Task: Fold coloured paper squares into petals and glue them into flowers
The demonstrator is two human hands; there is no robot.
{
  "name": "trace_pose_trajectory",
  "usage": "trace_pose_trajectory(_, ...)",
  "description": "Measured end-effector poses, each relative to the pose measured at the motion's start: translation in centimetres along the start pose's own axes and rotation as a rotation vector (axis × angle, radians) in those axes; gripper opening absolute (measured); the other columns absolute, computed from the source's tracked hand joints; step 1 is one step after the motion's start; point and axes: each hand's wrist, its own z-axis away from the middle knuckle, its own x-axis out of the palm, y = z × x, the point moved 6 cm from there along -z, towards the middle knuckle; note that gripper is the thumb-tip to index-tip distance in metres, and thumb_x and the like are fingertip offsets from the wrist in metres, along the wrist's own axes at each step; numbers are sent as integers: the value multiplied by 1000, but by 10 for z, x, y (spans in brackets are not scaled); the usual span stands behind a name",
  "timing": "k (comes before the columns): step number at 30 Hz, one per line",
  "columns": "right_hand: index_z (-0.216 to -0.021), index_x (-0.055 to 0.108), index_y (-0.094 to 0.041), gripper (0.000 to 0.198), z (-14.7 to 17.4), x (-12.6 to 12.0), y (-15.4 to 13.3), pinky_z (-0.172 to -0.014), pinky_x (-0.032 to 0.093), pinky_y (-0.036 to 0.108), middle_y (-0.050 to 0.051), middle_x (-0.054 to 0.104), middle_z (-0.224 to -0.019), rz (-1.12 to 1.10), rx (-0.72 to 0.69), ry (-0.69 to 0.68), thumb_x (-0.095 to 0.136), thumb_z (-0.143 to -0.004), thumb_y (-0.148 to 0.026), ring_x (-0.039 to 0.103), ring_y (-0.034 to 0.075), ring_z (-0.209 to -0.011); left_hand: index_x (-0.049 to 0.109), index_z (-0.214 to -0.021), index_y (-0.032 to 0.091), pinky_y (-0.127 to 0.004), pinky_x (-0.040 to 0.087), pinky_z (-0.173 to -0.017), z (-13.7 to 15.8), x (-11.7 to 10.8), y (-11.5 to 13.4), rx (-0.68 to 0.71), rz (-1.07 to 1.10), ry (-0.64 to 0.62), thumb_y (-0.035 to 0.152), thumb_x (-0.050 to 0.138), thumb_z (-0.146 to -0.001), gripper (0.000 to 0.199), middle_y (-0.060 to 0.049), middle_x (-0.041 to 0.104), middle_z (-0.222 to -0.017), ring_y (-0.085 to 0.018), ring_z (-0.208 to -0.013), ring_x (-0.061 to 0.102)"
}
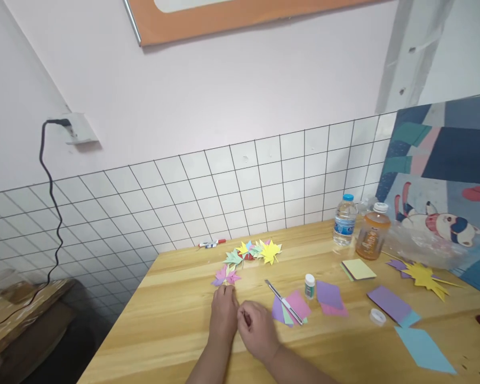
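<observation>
My left hand point(224, 312) rests palm down on the wooden table, fingers bent together and tips hidden. Just beyond its knuckles lies a pink and purple paper leaf point(226, 274); I cannot tell whether the hand touches it. Close beside it, my right hand point(256, 326) is curled into a loose fist, and anything inside is hidden. An arc of paper leaves continues from the pink one, with a green leaf point(232, 258) and a yellow leaf point(270, 252) at its far end. Right of my right hand, a utility knife point(285, 303) lies across pink, purple and green paper pieces point(298, 304).
A small white-capped bottle point(309, 287), purple paper point(329, 295), a loose white lid point(377, 317) and blue paper point(425, 349) lie rightward. Behind stand a water bottle point(344, 221) and an orange drink bottle point(373, 233). Markers point(212, 244) lie by the tiled wall.
</observation>
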Motion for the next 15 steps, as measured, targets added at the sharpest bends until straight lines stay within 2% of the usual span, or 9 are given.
trace_pose_trajectory(2, -87, 59, -20, 18, -23, -16, -1, -77, 37, 27, 4, 63, -87, 61, 5, 85, 43, -81, -15, 54, 18, -86, 61, -87, 18, -33, 40, -76, 1, -4, 4, 20, 17, 20, 15, 42, -83, 19, -8, 58, -88, -22, -83, 54)
trace_pose_trajectory(4, -112, 54, -22, 32, -54, -26, 0, -92, 33, 30, 6, 59, -114, 130, 5, 104, 41, -83, -17, 48, 20, -109, 61, -87, 19, -33, 41, -75, 2, -6, 6, 24, 36, 41, 17, 41, -85, 20, -7, 58, -87, -22, -83, 54)
trace_pose_trajectory(6, -130, 43, -23, 43, -86, -23, 5, -103, 23, 36, 6, 45, -136, 258, -13, 0, 37, -87, -22, 31, 22, -128, 60, -85, 19, -34, 41, -75, 2, -7, 7, 18, 52, 71, 18, 40, -86, 21, -7, 57, -86, -22, -83, 54)
trace_pose_trajectory(7, -135, 38, -24, 46, -100, -16, 11, -106, 17, 39, 4, 38, -142, 335, -10, -96, 35, -89, -24, 24, 22, -133, 60, -85, 20, -34, 41, -75, 2, -7, 6, 14, 56, 81, 18, 39, -87, 21, -7, 57, -86, -22, -83, 53)
trace_pose_trajectory(8, -138, 34, -25, 47, -110, -8, 18, -108, 12, 42, 3, 32, -146, 415, -10, -202, 32, -91, -28, 18, 22, -135, 60, -85, 20, -34, 41, -76, 2, -6, 6, 11, 57, 86, 17, 38, -87, 22, -7, 57, -86, -22, -83, 53)
trace_pose_trajectory(10, -137, 36, -27, 47, -124, 4, 34, -108, 8, 48, 3, 34, -145, 447, -6, -283, 32, -92, -39, 19, 24, -135, 59, -87, 20, -34, 40, -77, 3, -5, 6, 7, 52, 82, 17, 38, -87, 22, -6, 56, -86, -22, -84, 52)
trace_pose_trajectory(13, -134, 42, -30, 50, -127, 12, 63, -103, 6, 59, 6, 35, -144, 479, 34, -349, 25, -92, -50, 26, 28, -133, 58, -86, 20, -34, 40, -78, 4, -5, 6, -3, 31, 79, 17, 39, -87, 20, -6, 55, -86, -22, -84, 52)
trace_pose_trajectory(15, -134, 42, -29, 51, -126, 7, 83, -102, 2, 61, 9, 35, -144, 511, 71, -361, 22, -92, -51, 28, 29, -132, 58, -85, 20, -34, 40, -78, 4, -5, 7, -3, 21, 83, 18, 39, -87, 19, -6, 55, -87, -22, -85, 51)
